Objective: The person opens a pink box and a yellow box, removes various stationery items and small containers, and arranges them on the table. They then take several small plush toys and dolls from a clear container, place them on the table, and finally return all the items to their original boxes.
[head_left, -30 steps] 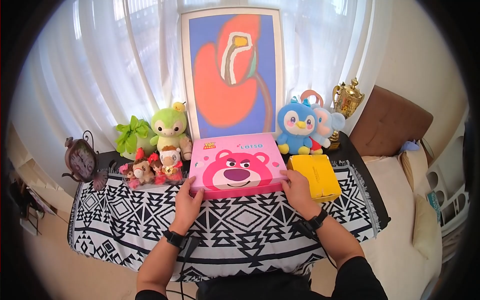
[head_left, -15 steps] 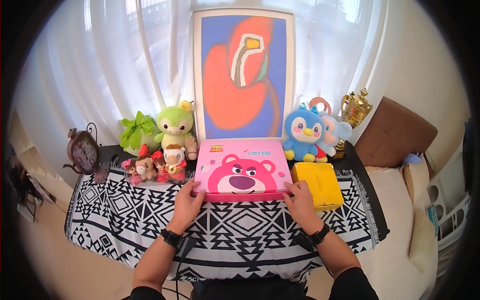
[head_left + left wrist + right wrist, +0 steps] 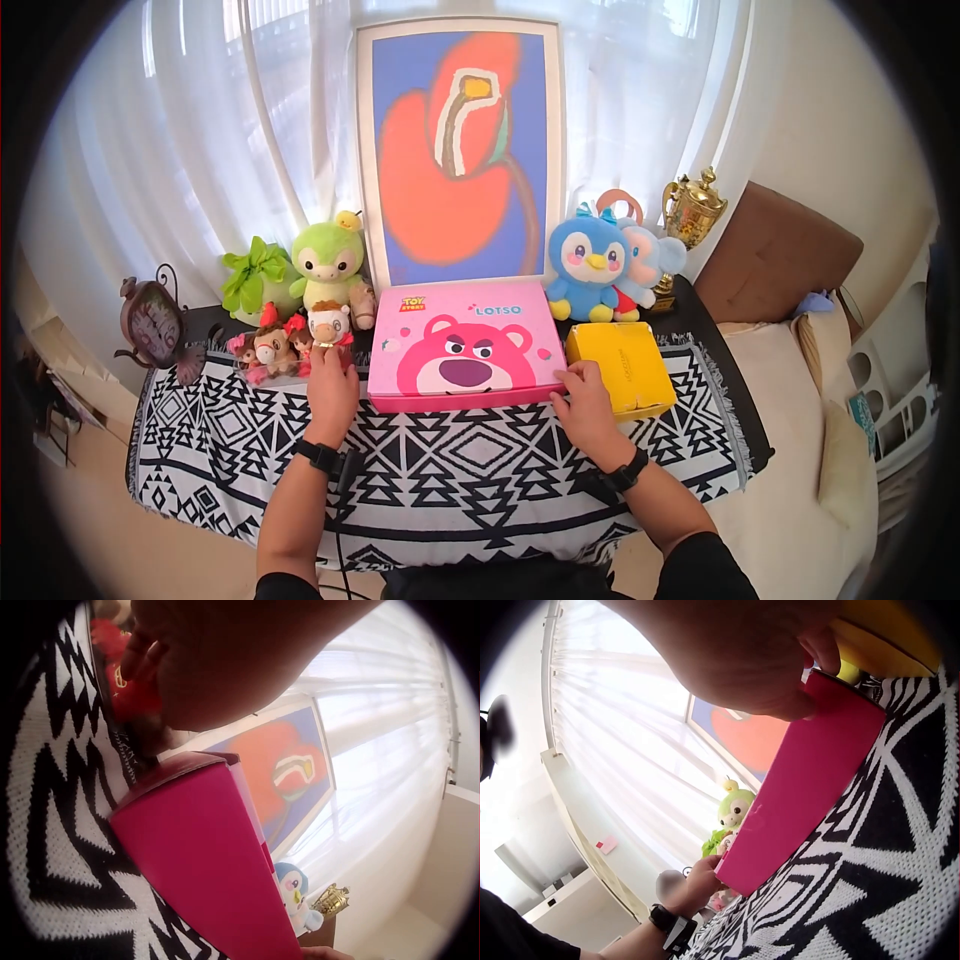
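A pink box (image 3: 470, 345) printed with a bear face lies flat on the patterned cloth. At its front right corner my right hand (image 3: 587, 405) pinches the edge, with the thumb on the front side, as the right wrist view also shows. My left hand (image 3: 332, 395) is apart from the box, at the small plush toys to its left. Its fingertips overlap the lower part of a white horse plush (image 3: 328, 322). In the left wrist view the fingers and thumb are spread about a red, gold-marked part (image 3: 139, 697) of the toys.
A yellow box (image 3: 625, 370) stands close by my right hand. Behind are a framed picture (image 3: 450, 230), a green plush (image 3: 325, 260), a blue penguin plush (image 3: 588, 265) and a gold trophy (image 3: 695, 208). At the far left stands a dark metal ornament (image 3: 155, 325).
My left hand has let go of the pink box's front left corner and moved left to the small plush toys. My right hand stays at the front right corner. The head view has shifted slightly.
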A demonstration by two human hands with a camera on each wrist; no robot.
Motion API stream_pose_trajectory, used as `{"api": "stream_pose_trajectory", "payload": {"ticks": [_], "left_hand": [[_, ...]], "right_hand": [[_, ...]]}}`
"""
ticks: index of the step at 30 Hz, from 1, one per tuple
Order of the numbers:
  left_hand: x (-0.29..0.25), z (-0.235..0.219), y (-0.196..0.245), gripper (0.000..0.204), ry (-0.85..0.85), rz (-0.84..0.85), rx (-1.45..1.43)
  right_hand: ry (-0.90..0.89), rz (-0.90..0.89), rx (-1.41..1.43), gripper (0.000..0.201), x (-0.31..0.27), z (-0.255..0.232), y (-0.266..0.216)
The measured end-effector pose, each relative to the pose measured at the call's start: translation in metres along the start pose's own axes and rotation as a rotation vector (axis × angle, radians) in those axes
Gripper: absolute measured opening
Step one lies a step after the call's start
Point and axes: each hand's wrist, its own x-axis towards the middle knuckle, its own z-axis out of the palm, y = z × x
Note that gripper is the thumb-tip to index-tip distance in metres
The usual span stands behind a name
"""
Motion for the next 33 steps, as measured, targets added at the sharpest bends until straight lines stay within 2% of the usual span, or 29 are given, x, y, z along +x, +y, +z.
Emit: {"api": "stream_pose_trajectory", "payload": {"ticks": [2, 6, 8, 12, 14, 18, 20, 21, 22, 24, 25, 28, 33], "left_hand": [[0.0, -0.003, 0.002, 0.033, -0.011, -0.013, 0.026], [0.001, -0.005, -0.001, 0.032, -0.04, 0.011, 0.037], [0.001, -0.005, 0.0, 0.031, -0.048, -0.001, 0.045], [-0.006, -0.013, 0.008, 0.035, -0.092, -0.004, 0.021], [-0.011, -0.014, 0.011, 0.04, -0.038, 0.044, 0.014], [-0.034, -0.018, 0.024, 0.045, 0.042, 0.145, -0.003], [-0.043, -0.023, 0.034, 0.05, -0.139, -0.026, -0.323], [-0.048, -0.031, 0.041, 0.054, -0.297, -0.219, -0.451], [-0.052, -0.024, 0.034, 0.054, -0.292, -0.226, -0.452], [-0.062, -0.002, 0.018, 0.056, -0.354, -0.246, -0.735], [-0.063, -0.008, 0.027, 0.056, -0.34, -0.266, -0.793], [-0.061, -0.009, 0.028, 0.057, -0.374, -0.238, -0.727], [-0.061, -0.006, 0.028, 0.059, -0.359, -0.276, -0.808]], "right_hand": [[-0.021, 0.064, 0.008, 0.035, 0.001, 0.001, -0.001], [-0.019, 0.067, 0.002, 0.035, -0.001, 0.001, 0.0], [-0.008, -0.007, 0.005, 0.035, -0.001, 0.0, 0.002], [-0.01, -0.024, 0.003, 0.035, -0.001, -0.003, 0.003], [-0.021, -0.01, 0.11, 0.035, -0.002, -0.007, -0.001], [0.024, -0.103, 0.071, 0.036, -0.012, -0.02, 0.0], [0.084, -0.084, -0.079, 0.042, -0.018, -0.028, 0.002], [0.078, -0.092, -0.079, 0.042, -0.022, -0.03, 0.006], [0.082, -0.058, -0.117, 0.045, -0.025, -0.031, 0.011], [0.08, -0.03, -0.152, 0.049, -0.03, -0.031, 0.019], [0.065, 0.011, -0.163, 0.05, -0.032, -0.03, 0.022], [0.024, 0.05, -0.174, 0.052, -0.036, -0.027, 0.028], [-0.023, 0.01, -0.183, 0.052, -0.034, -0.024, 0.04]]}}
